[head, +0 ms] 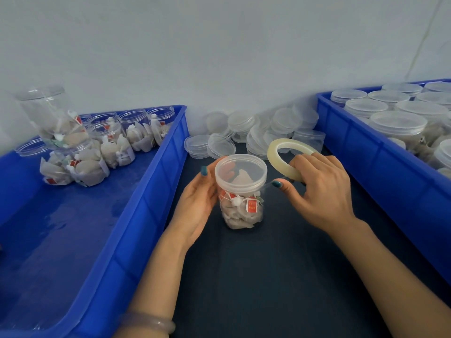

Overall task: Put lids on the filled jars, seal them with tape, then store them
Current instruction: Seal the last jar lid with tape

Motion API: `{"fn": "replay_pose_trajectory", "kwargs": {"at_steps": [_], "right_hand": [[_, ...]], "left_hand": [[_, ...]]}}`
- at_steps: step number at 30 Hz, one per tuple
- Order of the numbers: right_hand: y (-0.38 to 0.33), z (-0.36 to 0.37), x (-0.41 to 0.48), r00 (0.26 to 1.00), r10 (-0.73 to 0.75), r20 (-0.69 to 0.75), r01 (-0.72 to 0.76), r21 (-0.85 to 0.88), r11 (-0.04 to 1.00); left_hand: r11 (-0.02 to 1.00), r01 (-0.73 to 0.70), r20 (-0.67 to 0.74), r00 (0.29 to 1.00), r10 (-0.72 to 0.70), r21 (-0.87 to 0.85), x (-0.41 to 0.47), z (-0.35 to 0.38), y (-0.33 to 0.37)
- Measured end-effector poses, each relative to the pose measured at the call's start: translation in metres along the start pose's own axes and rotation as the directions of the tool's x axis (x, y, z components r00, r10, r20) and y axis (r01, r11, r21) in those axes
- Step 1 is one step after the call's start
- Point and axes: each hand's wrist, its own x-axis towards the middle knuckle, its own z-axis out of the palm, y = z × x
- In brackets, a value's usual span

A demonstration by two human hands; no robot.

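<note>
A clear jar (240,203) filled with tea bags stands on the dark table between two blue bins, a translucent lid (240,172) on top. My left hand (199,203) curls round the jar's left side. My right hand (322,189) grips a roll of clear tape (288,152) just right of the lid, and a thin strip of tape runs from the roll to the jar below the lid. Filled jars without lids (114,140) stand in the left bin's far end. Lidded jars (397,123) fill the right bin.
The left blue bin (136,211) has bare floor in its near half. The right blue bin (380,157) runs along the right. A heap of loose clear lids (256,135) lies against the white wall behind the jar. Dark table surface (268,276) stretches toward me.
</note>
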Motion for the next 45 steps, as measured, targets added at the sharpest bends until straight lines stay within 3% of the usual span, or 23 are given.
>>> {"fn": "replay_pose_trajectory", "kwargs": {"at_steps": [3,6,7,9,11,14,20,29,36,45], "right_hand": [[0.000,0.000,0.000,1.000,0.008,0.000,-0.008,-0.002,1.000],[-0.001,0.000,0.000,1.000,0.012,0.005,-0.012,-0.004,1.000],[-0.001,0.001,0.001,1.000,0.010,0.010,-0.010,-0.006,1.000],[0.000,0.001,0.001,1.000,0.003,0.025,-0.003,-0.003,1.000],[0.000,0.000,0.001,1.000,0.004,0.026,-0.004,0.012,1.000],[0.000,-0.003,0.002,0.999,-0.012,0.031,0.012,0.004,1.000],[0.008,-0.017,0.008,0.990,-0.143,0.009,0.143,-0.079,0.987],[0.010,-0.022,0.012,0.996,-0.050,-0.074,0.044,-0.085,0.995],[0.005,-0.019,0.012,0.999,0.027,-0.032,-0.029,-0.083,0.996],[-0.003,-0.012,0.012,0.991,0.122,0.049,-0.121,-0.012,0.993]], "left_hand": [[0.993,-0.026,-0.141,0.989,0.042,0.117,0.000,0.009,0.009],[0.894,-0.088,-0.168,0.970,0.178,0.439,0.000,0.027,0.030],[0.806,-0.108,-0.133,0.965,0.226,0.582,0.000,0.034,0.037],[0.505,-0.111,-0.027,0.966,0.259,0.856,0.000,0.049,0.044],[0.229,-0.083,0.033,0.976,0.217,0.970,0.001,0.063,0.047],[0.120,-0.069,0.047,0.983,0.178,0.990,0.002,0.064,0.044],[0.170,-0.178,0.154,0.978,0.142,0.969,0.008,0.052,0.045],[0.267,-0.271,0.251,0.962,0.106,0.925,0.008,0.046,0.050],[0.337,-0.265,0.255,0.964,0.076,0.903,0.008,0.044,0.052],[0.376,-0.265,0.224,0.963,0.150,0.888,0.007,0.049,0.050]]}}
